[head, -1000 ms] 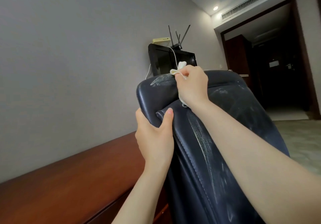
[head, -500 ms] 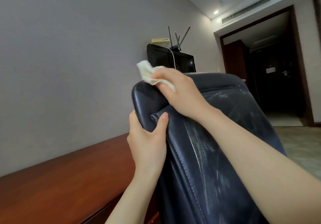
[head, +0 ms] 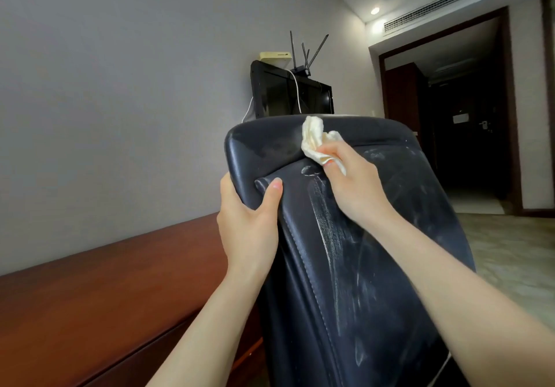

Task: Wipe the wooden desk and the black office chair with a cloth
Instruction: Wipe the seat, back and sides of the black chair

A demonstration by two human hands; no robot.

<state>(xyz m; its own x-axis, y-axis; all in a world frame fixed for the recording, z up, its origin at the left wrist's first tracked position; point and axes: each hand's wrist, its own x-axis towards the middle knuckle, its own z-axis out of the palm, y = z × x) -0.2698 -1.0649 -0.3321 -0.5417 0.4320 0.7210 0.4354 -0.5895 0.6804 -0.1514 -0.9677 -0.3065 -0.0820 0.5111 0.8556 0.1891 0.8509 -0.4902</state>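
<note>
**Chair backrest steadied and wiped below its top edge**

The backrest of the black office chair fills the middle of the view. It stands just beside the long edge of the wooden desk, which runs along the wall at the left. The upper left corner of the backrest is gripped by the left hand, with the thumb laid on the near face and the fingers wrapped round the side. The cloth is bunched and pinched in the right hand, and is pressed to the padded head section just below the top edge, near its middle. Pale smears are seen across the near face.

The cloth is judged light, soft and easily crumpled. It is best kept bunched so that a folded pad meets the surface. The chair's covering looks smooth and leather-like, probably slippery, over padding that yields to pressure. The chair may swivel or tilt, so a steadying hold on the backrest's edge is judged sensible. The desk is judged stiff and heavy, needing no hold.

No container is seen in this view.
</note>
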